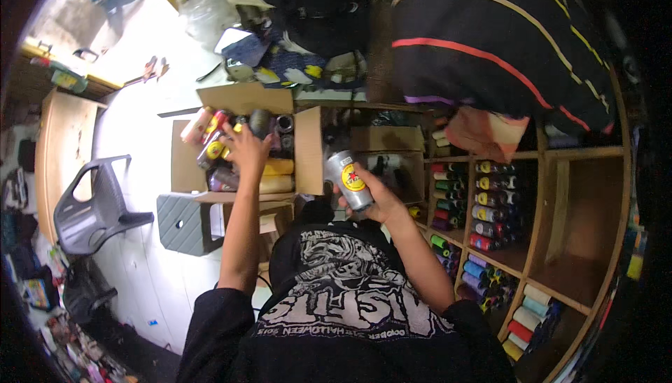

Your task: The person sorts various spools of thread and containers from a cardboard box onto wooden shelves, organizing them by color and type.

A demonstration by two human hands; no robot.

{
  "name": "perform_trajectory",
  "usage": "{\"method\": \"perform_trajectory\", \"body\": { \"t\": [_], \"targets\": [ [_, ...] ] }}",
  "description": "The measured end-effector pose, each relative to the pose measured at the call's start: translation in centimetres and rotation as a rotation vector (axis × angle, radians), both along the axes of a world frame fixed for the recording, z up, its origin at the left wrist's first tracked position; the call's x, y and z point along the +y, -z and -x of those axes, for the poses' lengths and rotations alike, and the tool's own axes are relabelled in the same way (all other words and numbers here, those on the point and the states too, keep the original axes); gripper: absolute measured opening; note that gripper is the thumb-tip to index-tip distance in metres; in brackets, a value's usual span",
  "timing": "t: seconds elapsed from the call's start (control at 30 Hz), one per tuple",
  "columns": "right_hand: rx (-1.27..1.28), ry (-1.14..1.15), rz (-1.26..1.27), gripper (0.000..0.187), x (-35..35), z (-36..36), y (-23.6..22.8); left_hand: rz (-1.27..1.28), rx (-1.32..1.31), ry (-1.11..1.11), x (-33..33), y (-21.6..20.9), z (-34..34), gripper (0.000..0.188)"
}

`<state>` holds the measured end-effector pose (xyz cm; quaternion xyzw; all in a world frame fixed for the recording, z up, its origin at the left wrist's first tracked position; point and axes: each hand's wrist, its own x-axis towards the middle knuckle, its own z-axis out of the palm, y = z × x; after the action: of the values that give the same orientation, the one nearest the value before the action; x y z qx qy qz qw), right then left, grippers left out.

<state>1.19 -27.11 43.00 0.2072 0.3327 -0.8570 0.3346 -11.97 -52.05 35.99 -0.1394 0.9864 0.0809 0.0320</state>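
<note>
My right hand [381, 199] is wrapped around a grey thread spool [353, 190] with a round yellow label, held in front of my chest. Over the open cardboard box [183, 162] on the left, my left hand [246, 148] has its fingers spread among several thread spools. Red, pink, yellow and dark ones lie there, with a dark grey spool [260, 124] just beyond the fingertips. Whether the fingers touch a spool is hard to make out. Yellow spools [278, 166] lie near the box's front side.
A second cardboard box [387, 138] stands to the right. Wooden shelves [535, 225] along the right hold rows of coloured spools [493, 197]. A dark striped bundle [497, 33] sits on top. At left are a grey stool [183, 223] and a dark plastic chair [98, 204].
</note>
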Motion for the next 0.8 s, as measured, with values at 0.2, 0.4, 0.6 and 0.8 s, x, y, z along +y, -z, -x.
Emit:
{"method": "perform_trajectory", "body": {
  "t": [0.2, 0.4, 0.6, 0.8],
  "targets": [
    [0.144, 0.020, 0.122, 0.046, 3.2, -2.5, -0.6, 0.031, -0.093, 0.018, 0.8, 0.4, 0.3, 0.075],
    [0.265, 0.133, -0.037, 0.052, 6.5, -5.1, -2.9, 0.055, -0.084, 0.044, 1.9, -3.2, -0.5, 0.065],
    [0.439, 0.268, -0.190, 0.072, 11.8, -11.3, -6.8, 0.124, 0.158, 0.110, -0.2, -4.1, 0.5, 0.066],
    [0.313, 1.056, -0.680, 0.045, 17.4, -19.2, -12.6, -1.147, -0.196, 0.284, 1.0, -9.8, -3.4, 0.069]
  ]
}}
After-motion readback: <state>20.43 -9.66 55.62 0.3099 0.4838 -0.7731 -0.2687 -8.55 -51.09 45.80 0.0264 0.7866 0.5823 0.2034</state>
